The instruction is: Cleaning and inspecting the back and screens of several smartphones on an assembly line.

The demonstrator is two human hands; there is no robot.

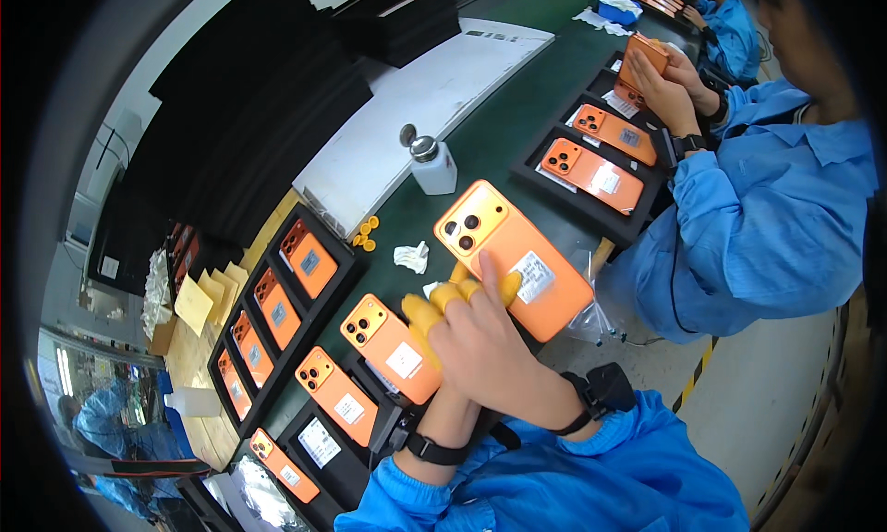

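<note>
Nearest to the camera, an orange phone [520, 244] is held tilted above the green bench [554, 79], its back turned up, so that the lenses [467, 231] and a white label [533, 276] face the person; probably it is raised for an easier look. The right hand [485, 342] lies over its lower left side, fingers bent and close together, several of the visible fingertips in yellow covers [445, 296]; one bare fingertip [487, 262] rests on the back. The left hand [453, 407] is mostly hidden below the right. Which hand carries the phone, and whether either one pinches it, I cannot tell.

Just beside, to the left, two loose phones [388, 345] [337, 398] lie back up. Farther left, a black tray [297, 338] keeps four phones [277, 307] side by side, perhaps so that they do not rub together. Their labels are pale or silvery, with print too small to read.

Beyond the raised phone stand a white bottle [434, 173] with metal top, near a crumpled tissue [411, 256] and small yellow rings [368, 236]. On the right, a co-worker [748, 208] holds another phone [644, 56] upright over a second tray [565, 199], where more phones [591, 174] lie, also with labels upward.
</note>
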